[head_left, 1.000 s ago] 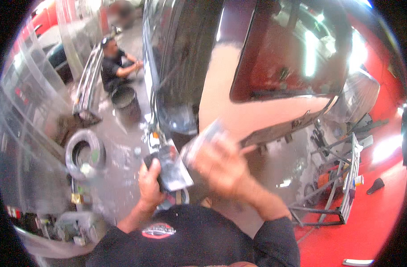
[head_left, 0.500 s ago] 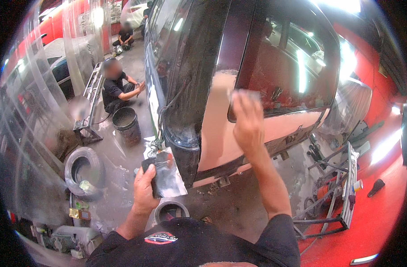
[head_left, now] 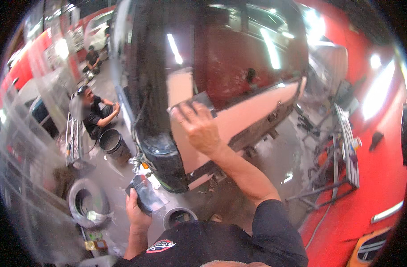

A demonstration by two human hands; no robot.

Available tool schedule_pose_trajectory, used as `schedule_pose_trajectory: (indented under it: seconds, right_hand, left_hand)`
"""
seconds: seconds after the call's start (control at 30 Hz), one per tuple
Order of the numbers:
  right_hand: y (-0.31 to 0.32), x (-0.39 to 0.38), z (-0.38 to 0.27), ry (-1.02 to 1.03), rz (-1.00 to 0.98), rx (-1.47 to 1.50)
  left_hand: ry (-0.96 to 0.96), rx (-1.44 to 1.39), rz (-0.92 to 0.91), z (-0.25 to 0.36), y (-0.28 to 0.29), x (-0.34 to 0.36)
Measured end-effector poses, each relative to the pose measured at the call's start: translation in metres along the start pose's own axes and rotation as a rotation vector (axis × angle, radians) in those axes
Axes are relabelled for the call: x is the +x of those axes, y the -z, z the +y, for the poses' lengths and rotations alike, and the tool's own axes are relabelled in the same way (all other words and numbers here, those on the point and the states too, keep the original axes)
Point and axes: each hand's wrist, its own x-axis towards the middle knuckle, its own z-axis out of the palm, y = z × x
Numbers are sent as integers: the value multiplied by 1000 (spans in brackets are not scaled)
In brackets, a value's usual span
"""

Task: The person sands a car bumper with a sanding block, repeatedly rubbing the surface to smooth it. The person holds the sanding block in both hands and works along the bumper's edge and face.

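Surface: peach-coated panel (head_left: 252, 113) on dark vehicle (head_left: 145, 89) | Room: grey floor (head_left: 239, 196), red floor (head_left: 364, 187), tyre (head_left: 74, 202) at left | Right hand (head_left: 198, 129): fingers extended over dark pad (head_left: 205, 99), at window corner; pinch cannot be told | Left hand (head_left: 137, 216): thumb and fingers pinching flat plate (head_left: 149, 196), which projects rightward

Left of the vehicle (head_left: 221, 75), a bucket (head_left: 118, 154) stands on the floor (head_left: 112, 178) beyond a tire (head_left: 75, 204); right of the vehicle stands a frame (head_left: 347, 153).
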Motion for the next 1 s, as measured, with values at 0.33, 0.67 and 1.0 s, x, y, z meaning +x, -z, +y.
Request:
schedule_pose_trajectory:
  seconds: [0.33,0.67,1.0]
  right_hand:
    - [83,-145,-89,115,-59,792]
    - [84,-292,4,-619,-195,401]
    - [128,-330,67,-648,-185,538]
  left_hand:
    - [213,227,-164,-59,-37,21]
    - [146,759,-277,-166,-127,26]
    - [-18,730,-223,-266,-212,45]
